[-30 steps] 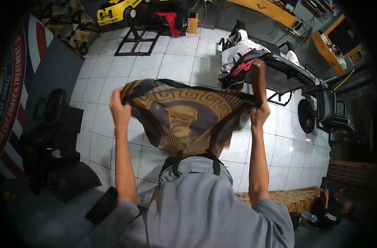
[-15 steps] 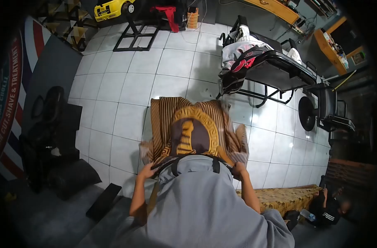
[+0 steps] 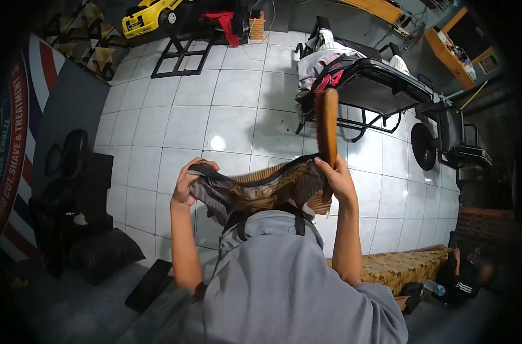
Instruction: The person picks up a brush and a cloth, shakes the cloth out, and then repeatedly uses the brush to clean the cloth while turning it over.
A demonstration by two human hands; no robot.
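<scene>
A brown and gold patterned cloth (image 3: 267, 192) with a dark edge hangs between both hands in front of the chest, its upper edge sagging in the middle. My left hand (image 3: 187, 179) is closed on its left corner. At the other end, my right hand (image 3: 338, 176) grips the cloth's right corner together with a wooden-handled brush (image 3: 328, 123). The brush stands upright above that hand, its dark bristles facing left. Part of the cloth lies bunched against the grey shirt (image 3: 267, 264).
Beyond the tiled floor (image 3: 181, 126), a black chair (image 3: 381, 86) holds clothes. A black metal frame (image 3: 183, 57) and yellow toy car (image 3: 149, 18) stand at back left. A person (image 3: 464, 281) is beside a patterned bench (image 3: 387, 269) at lower right.
Both hands have risen and moved forward with the cloth. Its broad round-patterned face, spread out before, is now folded and bunched. The brush now points upright above my right hand.
</scene>
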